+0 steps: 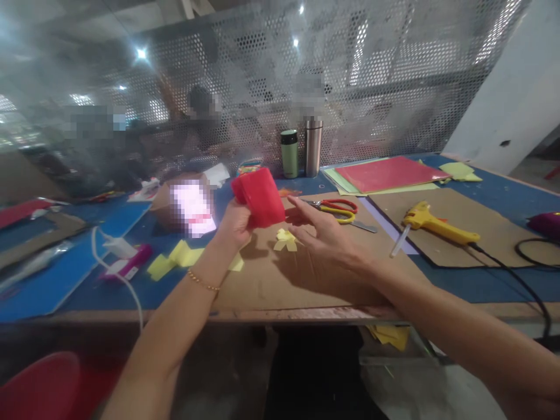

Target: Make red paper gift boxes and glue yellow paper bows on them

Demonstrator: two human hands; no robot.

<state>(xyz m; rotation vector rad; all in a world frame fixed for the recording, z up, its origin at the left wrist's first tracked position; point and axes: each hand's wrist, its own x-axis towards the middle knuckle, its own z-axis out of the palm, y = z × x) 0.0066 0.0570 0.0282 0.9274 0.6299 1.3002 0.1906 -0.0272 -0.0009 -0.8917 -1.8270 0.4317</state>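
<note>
Two drinking vessels stand side by side at the far side of the blue table [455,286]: a green tumbler [289,156] with a black lid and, just to its right, a steel flask [312,151] whose top is partly blurred out. Neither shows what it holds. Nearer, the left hand [238,221] grasps a chunky red piece [261,198] from its left side, raised above the cardboard sheet [245,286]; whether this piece is hollow or has anything inside, I cannot tell. A multicoloured object [249,165] shows partly behind it. The right hand [321,230] is loose, fingers stretched left towards the red piece and gripping nothing visible; whether the fingertips touch it is unclear. A small yellow paper flower [285,238] lies on the cardboard between the hands, close to the right one. Scissors [324,207] with red and yellow handles rest beyond the right hand. Farther right, a yellow glue gun [437,224] lies on a brown board [402,204]. Yellow paper pieces [186,255] lie to the left.
</note>
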